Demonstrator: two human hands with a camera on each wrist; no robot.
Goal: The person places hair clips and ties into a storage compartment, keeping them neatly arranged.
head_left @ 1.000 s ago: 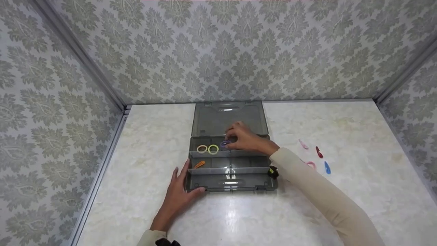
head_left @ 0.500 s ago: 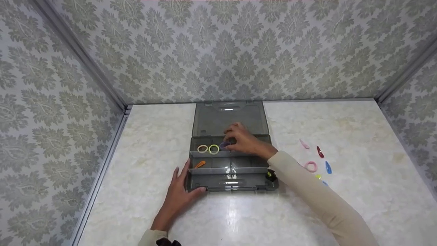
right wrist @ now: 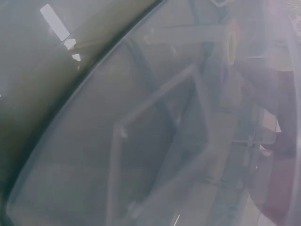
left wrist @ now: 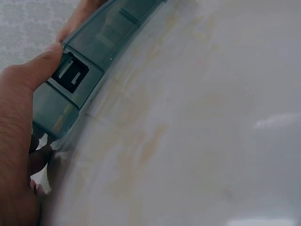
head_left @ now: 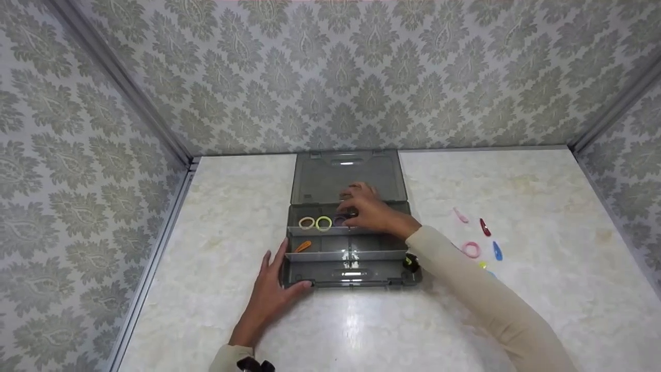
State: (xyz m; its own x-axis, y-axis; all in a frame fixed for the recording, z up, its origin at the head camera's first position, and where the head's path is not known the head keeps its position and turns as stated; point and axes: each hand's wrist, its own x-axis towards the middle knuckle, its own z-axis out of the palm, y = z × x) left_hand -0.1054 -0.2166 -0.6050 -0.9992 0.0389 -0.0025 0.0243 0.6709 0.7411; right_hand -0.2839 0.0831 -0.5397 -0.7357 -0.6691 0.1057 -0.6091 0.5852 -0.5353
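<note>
A grey see-through compartment box [head_left: 316, 266] lies with its lid [head_left: 346, 178] folded back. My left hand [head_left: 271, 299] grips its front left corner, thumb on the front wall and fingers along the left side; the left wrist view shows that thumb beside a dark latch [left wrist: 70, 73]. Over the back row, my right hand [head_left: 367, 211] pinches a purple hair tie [head_left: 339, 220], which its fingers partly cover. Left of this tie, a peach hair tie [head_left: 306, 229] and a yellow one [head_left: 324, 229] lie side by side. The middle row holds an orange hair clip [head_left: 303, 246].
Right of the box lie a pink hair tie [head_left: 470, 250], a pink clip [head_left: 460, 216], a red clip [head_left: 485, 227] and a blue clip [head_left: 497, 251]. A small yellow item [head_left: 483, 264] shows beside the right sleeve [head_left: 480, 284]. Patterned walls [head_left: 341, 77] enclose the table.
My right hand has lowered the purple hair tie slightly into the back row, beside the yellow one. My right forearm shifted, uncovering the pink hair tie. My left hand stays at the corner.
</note>
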